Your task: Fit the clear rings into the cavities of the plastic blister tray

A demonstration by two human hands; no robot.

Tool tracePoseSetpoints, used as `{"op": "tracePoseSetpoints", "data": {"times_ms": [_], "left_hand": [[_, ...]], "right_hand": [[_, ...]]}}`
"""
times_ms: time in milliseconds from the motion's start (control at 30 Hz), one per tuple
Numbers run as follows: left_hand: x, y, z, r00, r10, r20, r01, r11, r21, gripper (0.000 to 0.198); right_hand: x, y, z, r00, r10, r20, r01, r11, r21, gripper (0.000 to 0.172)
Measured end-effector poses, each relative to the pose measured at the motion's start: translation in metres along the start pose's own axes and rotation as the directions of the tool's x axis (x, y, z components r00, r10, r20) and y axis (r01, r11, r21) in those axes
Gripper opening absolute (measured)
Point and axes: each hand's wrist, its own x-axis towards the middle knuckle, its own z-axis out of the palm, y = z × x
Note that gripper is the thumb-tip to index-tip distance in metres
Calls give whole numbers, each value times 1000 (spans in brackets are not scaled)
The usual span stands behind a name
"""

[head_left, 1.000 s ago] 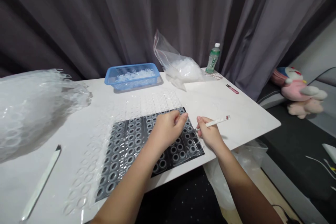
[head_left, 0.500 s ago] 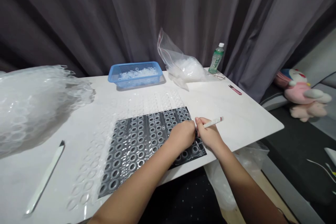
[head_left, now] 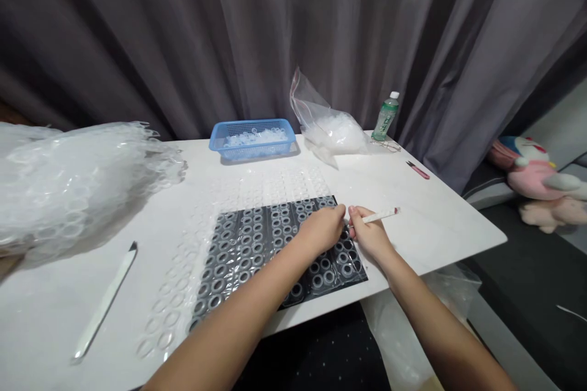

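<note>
At the back of the bench [head_left: 440, 214], a blue basket [head_left: 254, 153] with a loose pile of small clear rings [head_left: 257, 136] inside, below the rim. Beside it, a clear zip bag [head_left: 312, 98], mouth end upright, with a whitish mass [head_left: 339, 129] in its lower part, too blurred to sort into pieces. Next along, an upright bottle [head_left: 386, 117] with white cap and green label, fill level hard to make out; at its foot, something thin and wiry, not clear enough to name. On the left, a big heap of clear ringed plastic [head_left: 87, 183], cut off by the picture's left edge. Below the front edge of the bench, another clear bag [head_left: 403, 330], partly behind the right forearm, contents unclear. Across the middle, a clear ring sheet [head_left: 174, 299] over a black mat [head_left: 307, 297], both partly hidden by the left forearm and faint against the white beyond the mat. Left hand [head_left: 323, 227] above the mat's right part, fingers drawn together; impossible to tell whether around anything. Right hand [head_left: 369, 237] just beside, at the mat's right edge, gripping a slim white tool [head_left: 381, 215], rear end pointing outward to the right, tip hidden between the hands. Mat and sheet mostly to the left of both hands.
</note>
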Motion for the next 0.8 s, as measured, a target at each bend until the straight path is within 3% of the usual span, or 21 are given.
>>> {"op": "tracePoseSetpoints", "data": {"times_ms": [167, 333, 400, 467, 533, 700, 800], "left_hand": [[-2, 6, 10, 998, 16, 55, -16, 1000, -3, 19], [4, -1, -16, 1000, -1, 4, 2, 997, -79, 28], [7, -9, -35, 992, -74, -103, 58, 988, -143, 38], [9, -17, -49, 954, -170, -246, 104, 960, -260, 38], [10, -22, -53, 946, -167, -277, 90, 959, -270, 35], [11, -22, -24, 998, 36, -55, -38, 999, -31, 19], [11, -17, -5, 998, 58, 24, -58, 998, 19, 22]], "right_hand": [[-1, -7, -3, 997, -65, 33, 69, 986, -150, 45], [2, -12, -3, 994, -85, 73, 99, 971, -218, 43], [6, -11, -2, 996, -33, 80, 43, 991, -130, 42], [10, -9, 1, 997, 63, 47, -64, 997, 35, 42], [15, -7, 3, 990, 141, -1, -139, 975, 176, 43], [21, -5, 7, 997, 68, 21, -70, 989, 129, 44], [21, -5, 7, 999, 18, 34, -21, 998, 63, 43]]}}
